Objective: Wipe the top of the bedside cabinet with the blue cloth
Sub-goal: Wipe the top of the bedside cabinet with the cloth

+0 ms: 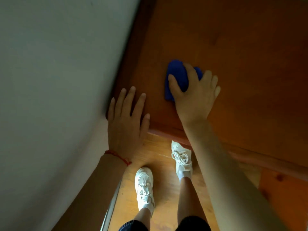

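While your right hand (195, 95) grips the cloth (176, 77) nr the cabinet (241, 55) front edge, left hand (127, 120) lies flat, released, at the corner by the wall (50, 80); cabinet's far side cut off.

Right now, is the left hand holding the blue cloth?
No, the blue cloth is under the right hand, while the left hand lies flat and empty on the cabinet's corner.

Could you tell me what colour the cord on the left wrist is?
The cord is red, seen in the head view.

Dim, soft-focus view — the floor (160, 164) catches the brightest light, wide-angle bending stretches the edges.
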A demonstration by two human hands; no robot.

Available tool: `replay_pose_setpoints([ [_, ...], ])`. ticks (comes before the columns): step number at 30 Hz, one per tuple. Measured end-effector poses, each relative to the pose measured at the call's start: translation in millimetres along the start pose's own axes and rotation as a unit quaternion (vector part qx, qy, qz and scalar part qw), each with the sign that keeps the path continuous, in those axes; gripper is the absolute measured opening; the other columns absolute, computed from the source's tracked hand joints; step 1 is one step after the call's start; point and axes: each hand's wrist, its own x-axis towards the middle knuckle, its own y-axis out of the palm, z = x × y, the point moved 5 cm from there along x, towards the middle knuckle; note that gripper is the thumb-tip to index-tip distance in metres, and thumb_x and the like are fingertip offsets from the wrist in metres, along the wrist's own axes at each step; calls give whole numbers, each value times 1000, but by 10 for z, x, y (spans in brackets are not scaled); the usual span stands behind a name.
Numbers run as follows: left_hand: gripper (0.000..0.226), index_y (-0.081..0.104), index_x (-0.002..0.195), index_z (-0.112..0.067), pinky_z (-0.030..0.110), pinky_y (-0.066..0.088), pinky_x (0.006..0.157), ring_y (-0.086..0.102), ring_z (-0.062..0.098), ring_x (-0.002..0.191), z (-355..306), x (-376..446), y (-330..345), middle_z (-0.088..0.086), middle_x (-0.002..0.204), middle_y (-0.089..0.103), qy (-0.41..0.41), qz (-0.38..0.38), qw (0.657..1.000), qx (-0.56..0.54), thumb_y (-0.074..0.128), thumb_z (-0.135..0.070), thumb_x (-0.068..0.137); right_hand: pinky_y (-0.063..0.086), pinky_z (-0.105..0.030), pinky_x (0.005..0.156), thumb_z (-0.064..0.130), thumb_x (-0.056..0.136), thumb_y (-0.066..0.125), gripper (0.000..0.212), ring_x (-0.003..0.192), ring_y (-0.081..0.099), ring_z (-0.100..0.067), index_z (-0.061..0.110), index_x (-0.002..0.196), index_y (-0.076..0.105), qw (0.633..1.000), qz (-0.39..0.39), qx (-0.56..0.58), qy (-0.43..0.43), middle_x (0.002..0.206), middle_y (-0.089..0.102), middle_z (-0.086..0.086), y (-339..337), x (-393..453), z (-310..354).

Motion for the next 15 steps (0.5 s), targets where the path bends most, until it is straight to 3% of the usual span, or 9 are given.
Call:
replay_pose_setpoints([
  [5, 45, 50, 130, -4, 48, 22, 106, 33, 35, 129, -153, 381, 82, 21, 136, 46, 6, -1, 1000, -9, 40, -27, 93, 27, -32, 68, 55, 82, 45, 52, 77, 48, -29, 16, 114, 60, 999, 2, -6, -51, 90, 57, -15, -103, -394, -119],
  [7, 45, 49, 130, -4, 48, 22, 106, 36, 36, 128, -187, 546, 144, 20, 136, 46, 14, 7, 1000, -5, 39, -27, 93, 28, -33, 68, 55, 83, 45, 51, 76, 49, -29, 16, 112, 61, 996, 8, -11, -85, 87, 57, -14, -80, -162, -134],
  [11, 46, 42, 134, -8, 48, 21, 107, 32, 33, 130, -190, 696, 248, 20, 138, 45, 16, 17, 1000, -10, 38, -29, 93, 31, -38, 78, 57, 84, 44, 55, 89, 47, -31, 20, 122, 54, 999, 9, 6, -33, 101, 56, -14, 64, 743, -45],
  [15, 45, 37, 134, -12, 45, 18, 107, 30, 31, 130, -198, 713, 251, 20, 137, 45, 3, 25, 1000, -7, 37, -32, 93, 36, -40, 77, 56, 84, 44, 54, 89, 49, -31, 20, 123, 53, 999, 17, 19, -42, 102, 56, -16, 51, 687, -82],
])
